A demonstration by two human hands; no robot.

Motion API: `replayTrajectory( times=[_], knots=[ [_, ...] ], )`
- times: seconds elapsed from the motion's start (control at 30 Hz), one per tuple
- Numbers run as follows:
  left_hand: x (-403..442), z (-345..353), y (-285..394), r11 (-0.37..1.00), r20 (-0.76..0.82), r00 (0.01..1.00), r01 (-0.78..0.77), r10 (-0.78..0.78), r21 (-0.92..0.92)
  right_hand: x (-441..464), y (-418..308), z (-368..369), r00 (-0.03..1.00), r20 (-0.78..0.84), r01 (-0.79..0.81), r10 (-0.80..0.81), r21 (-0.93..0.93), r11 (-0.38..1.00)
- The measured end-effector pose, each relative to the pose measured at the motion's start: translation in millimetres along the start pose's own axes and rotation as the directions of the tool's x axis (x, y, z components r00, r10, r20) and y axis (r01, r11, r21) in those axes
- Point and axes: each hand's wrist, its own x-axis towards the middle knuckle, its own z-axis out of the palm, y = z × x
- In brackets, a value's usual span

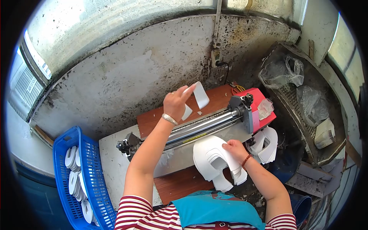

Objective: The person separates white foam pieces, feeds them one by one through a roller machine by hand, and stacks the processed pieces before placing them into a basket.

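Note:
My left hand (175, 102), with a bracelet at the wrist, is raised behind the steel roller (207, 124) of a machine. Its fingers are closed on a white curved piece (201, 96), partly hidden by the hand; another white end shows below the fingers. In front of the roller, my right hand (235, 150) grips a fanned stack of white U-shaped pieces (207, 153) by its right side, thumb on top. The stack hangs over the machine's front edge. The roller lies between black knobs at both ends.
A blue basket (79, 134) at the left holds piles of white pieces. More white U-shaped pieces (268, 140) hang at the machine's right, below its red housing (260, 99). Plastic bags (312, 105) lie in a dirty metal trough. A stained wall stands behind.

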Motion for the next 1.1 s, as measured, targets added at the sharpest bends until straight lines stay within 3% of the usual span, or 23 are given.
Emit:
replayTrajectory(
  times=[0.03,0.07,0.13,0.17,0.2,0.23,0.27,0.33,0.37,0.43,0.5,0.53,0.57,0.6,0.63,0.73,0.8,0.83,0.87,0.93,0.97,1.07,1.1],
  knots=[
    [-2.4,-3.5,4.5,0.961,-0.045,0.963,-0.26,0.265,0.095,6.4,1.6,1.7,1.0,-0.008,-0.011,0.01,-0.032,0.999],
    [-14.1,12.4,-6.2,0.959,0.109,0.958,-0.274,0.266,0.071,12.6,2.4,2.7,1.0,-0.011,-0.006,0.006,-0.03,1.0],
    [-35.7,44.4,-23.4,0.995,0.506,0.857,-0.103,0.097,-0.016,21.9,1.3,6.0,1.0,0.002,0.006,-0.005,-0.18,0.984],
    [-35.8,49.7,-23.1,0.994,0.506,0.856,-0.108,0.103,-0.019,18.6,-9.4,10.0,1.0,-0.031,-0.01,0.004,-0.203,0.979],
    [-35.6,55.8,-22.3,0.986,0.716,0.693,0.164,-0.086,-0.04,20.5,-6.4,9.2,0.999,-0.036,-0.011,0.004,-0.2,0.98],
    [-36.4,60.7,-23.0,0.907,0.873,0.436,0.421,-0.217,0.014,24.2,-0.8,9.2,0.999,-0.035,0.014,-0.021,-0.178,0.984],
    [-39.7,65.3,-27.0,0.907,0.875,0.434,0.421,-0.216,0.015,26.2,2.7,9.9,0.999,-0.032,0.039,-0.044,-0.158,0.987],
    [-48.8,72.6,-38.5,0.924,0.613,0.764,0.356,-0.202,-0.139,3.0,-15.4,10.8,0.999,0.01,0.039,-0.039,-0.06,0.997],
    [-41.2,74.4,-47.3,0.88,0.599,0.767,0.427,-0.231,-0.207,-6.2,-22.1,10.3,0.998,0.049,0.038,-0.04,0.035,0.999],
    [-29.0,68.9,-56.2,0.832,0.459,0.838,0.461,-0.295,-0.308,-11.7,-17.5,4.0,0.998,0.055,0.005,-0.006,0.025,1.0],
    [-9.4,29.8,-30.6,0.857,0.156,0.939,0.344,-0.307,-0.383,-11.5,-16.3,1.4,0.998,0.066,-0.024,0.023,0.015,1.0],
    [-5.4,19.8,-26.3,0.858,0.156,0.938,0.345,-0.308,-0.382,-9.8,-16.3,1.5,0.999,0.038,-0.039,0.039,-0.015,0.999],
    [-2.4,12.1,-24.4,0.977,0.057,0.984,0.174,-0.168,-0.125,-7.7,-16.1,1.4,0.998,0.008,-0.054,0.055,-0.043,0.998],
    [-1.9,8.3,-24.4,0.988,0.002,1.0,0.0,-0.001,0.157,-4.4,-16.6,2.5,0.998,0.009,-0.055,0.055,-0.041,0.998],
    [-6.5,10.4,-27.0,0.971,-0.011,0.986,-0.164,0.169,0.172,1.5,-17.7,5.0,1.0,-0.007,-0.031,0.03,-0.129,0.991],
    [-36.3,37.7,-25.5,0.997,0.491,0.867,0.065,-0.082,0.052,24.3,-3.1,11.2,0.998,-0.041,0.025,-0.036,-0.241,0.97],
    [-38.1,49.9,-26.0,0.94,0.803,0.573,0.336,-0.163,-0.049,23.3,-8.5,11.5,0.995,-0.066,0.056,-0.076,-0.274,0.96],
    [-40.3,54.3,-28.2,0.929,0.828,0.526,0.37,-0.192,-0.019,17.8,-10.4,9.0,0.998,-0.02,0.046,-0.051,-0.184,0.982],
    [-40.3,56.1,-32.0,0.929,0.831,0.524,0.369,-0.189,-0.021,10.2,-15.2,8.2,0.999,0.027,0.03,-0.027,-0.092,0.995],
    [-39.9,59.4,-45.0,0.817,0.526,0.805,0.483,-0.275,-0.313,-2.5,-17.1,2.6,0.999,0.048,0.022,-0.019,-0.061,0.998],
    [-29.8,52.9,-45.3,0.738,0.513,0.795,0.551,-0.322,-0.39,-6.6,-16.7,-0.1,0.997,0.073,0.02,-0.018,-0.029,0.999],
    [-6.5,26.9,-31.7,0.837,0.095,0.935,0.35,-0.343,-0.421,-10.6,-14.4,-5.9,0.997,0.052,-0.059,0.059,-0.012,0.998],
    [-2.6,16.8,-24.2,0.838,0.097,0.935,0.349,-0.341,-0.421,-8.2,-11.6,-4.7,0.999,0.016,-0.052,0.052,-0.043,0.998]
  ],
)
